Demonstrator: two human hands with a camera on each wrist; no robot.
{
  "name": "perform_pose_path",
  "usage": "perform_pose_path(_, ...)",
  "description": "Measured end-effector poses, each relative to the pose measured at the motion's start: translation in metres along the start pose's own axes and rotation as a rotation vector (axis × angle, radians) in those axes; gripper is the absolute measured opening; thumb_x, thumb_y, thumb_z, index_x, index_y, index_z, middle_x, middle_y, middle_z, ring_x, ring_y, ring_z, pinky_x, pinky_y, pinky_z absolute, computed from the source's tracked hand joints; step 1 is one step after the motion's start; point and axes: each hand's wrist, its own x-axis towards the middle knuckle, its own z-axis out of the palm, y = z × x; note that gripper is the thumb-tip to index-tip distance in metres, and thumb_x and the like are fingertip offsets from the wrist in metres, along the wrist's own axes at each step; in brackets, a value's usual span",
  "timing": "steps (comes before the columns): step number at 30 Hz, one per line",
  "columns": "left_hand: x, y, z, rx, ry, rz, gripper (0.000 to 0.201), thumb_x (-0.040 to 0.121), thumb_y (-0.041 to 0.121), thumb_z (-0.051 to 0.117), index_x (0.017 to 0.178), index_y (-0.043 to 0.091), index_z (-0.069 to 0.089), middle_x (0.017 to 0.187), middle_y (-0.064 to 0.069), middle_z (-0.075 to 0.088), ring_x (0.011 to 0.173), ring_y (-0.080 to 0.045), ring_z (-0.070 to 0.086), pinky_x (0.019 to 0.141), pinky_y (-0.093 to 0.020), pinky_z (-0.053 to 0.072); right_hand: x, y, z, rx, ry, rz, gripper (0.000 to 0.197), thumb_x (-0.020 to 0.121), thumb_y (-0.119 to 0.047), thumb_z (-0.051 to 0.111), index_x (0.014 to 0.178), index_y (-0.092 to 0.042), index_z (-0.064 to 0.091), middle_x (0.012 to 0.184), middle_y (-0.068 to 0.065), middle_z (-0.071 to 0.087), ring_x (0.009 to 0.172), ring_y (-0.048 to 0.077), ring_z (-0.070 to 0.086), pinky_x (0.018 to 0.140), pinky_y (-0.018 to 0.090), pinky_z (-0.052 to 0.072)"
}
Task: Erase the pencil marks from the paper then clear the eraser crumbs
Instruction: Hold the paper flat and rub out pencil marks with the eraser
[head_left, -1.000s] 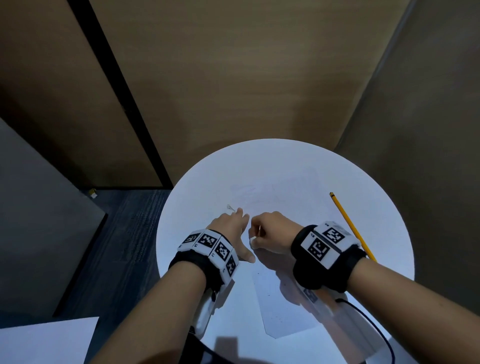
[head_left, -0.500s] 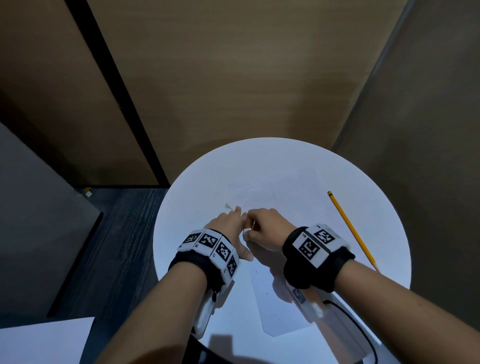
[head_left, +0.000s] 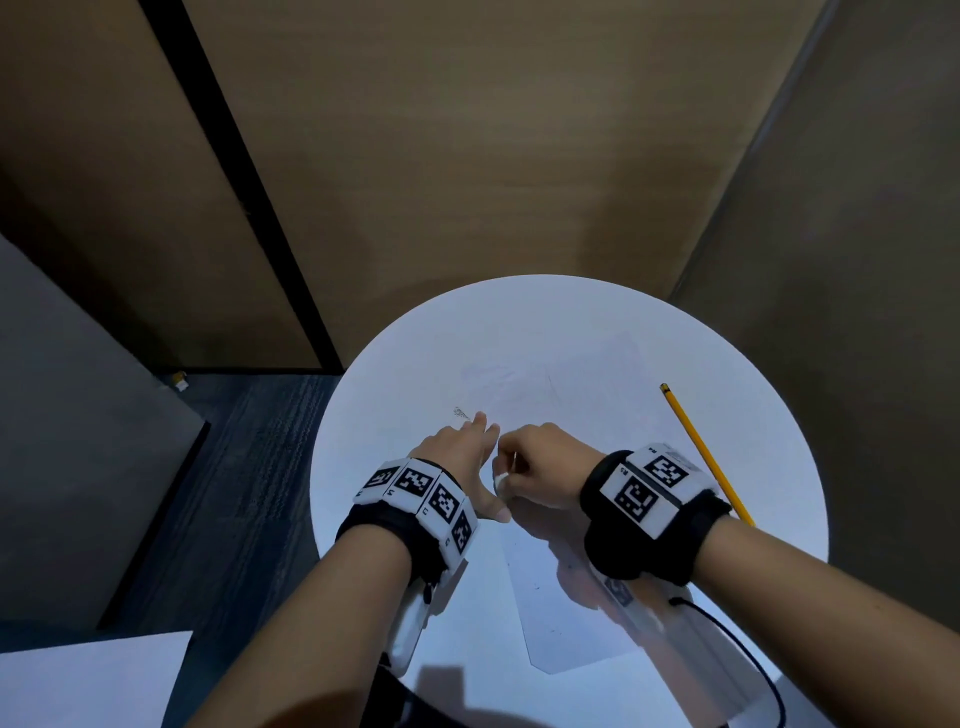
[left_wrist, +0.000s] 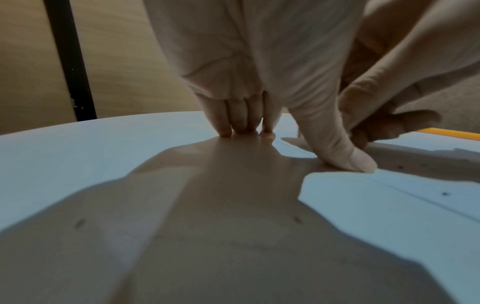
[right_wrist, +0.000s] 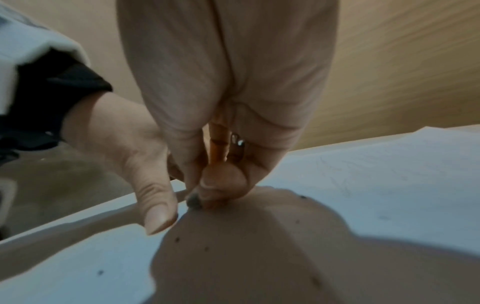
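On the counter (head_left: 597, 322) the paper (head_left: 561, 639) lay toward the near edge. The left hand (head_left: 462, 457) rested just left of the right hand (head_left: 540, 467), the two touching near the counter's middle. The pencil (head_left: 701, 447) lay toward the right edge, well apart from both hands. Crumbs (right_wrist: 178, 239) dotted the paper.

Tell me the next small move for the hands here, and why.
Probably keep the left hand pressing the paper flat and rub the eraser, pinched in the right hand, on toward the faint pencil marks still showing beyond it; dark crumbs can wait for sweeping.
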Motion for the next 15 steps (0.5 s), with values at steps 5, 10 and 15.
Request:
perform_pose_path(5, 0.001, -0.002, 0.002, -0.044, 0.010, -0.008, 0.083, 0.073, 0.039, 0.078, 0.141, 0.020, 0.034, 0.158, 0.000, 0.016, 0.131, -0.028, 0.039, 0.097, -0.036, 0.039, 0.003, 0.003, 0.004, 0.065, 0.111, 0.027, 0.009, 0.089, -0.013, 0.054, 0.082, -0.017, 0.049, 0.098, 0.010, 0.063, 0.090, 0.022, 0.056, 0.068, 0.022, 0.034)
perform_pose_path(10, 0.002, -0.002, 0.001, -0.024, -0.004, 0.007, 0.094, 0.076, 0.040, 0.076, 0.150, 0.020, 0.020, 0.160, -0.001, 0.005, 0.139, -0.028, 0.029, 0.106, -0.038, 0.033, 0.001, 0.000, -0.007, -0.036, -0.037, 0.006, 0.020, 0.087, -0.015, 0.060, 0.073, -0.024, 0.049, 0.094, 0.005, 0.062, 0.090, 0.020, 0.056, 0.066, 0.022, 0.037)
perform_pose_path(15, 0.001, -0.001, 0.001, -0.064, -0.002, -0.019, 0.096, 0.073, 0.039, 0.078, 0.149, 0.020, 0.023, 0.159, -0.001, 0.010, 0.136, -0.027, 0.033, 0.101, -0.037, 0.038, 0.004, 0.001, -0.002, -0.024, 0.034, 0.009, 0.011, 0.089, -0.013, 0.054, 0.097, -0.006, 0.057, 0.101, 0.011, 0.063, 0.095, 0.024, 0.057, 0.070, 0.023, 0.038)
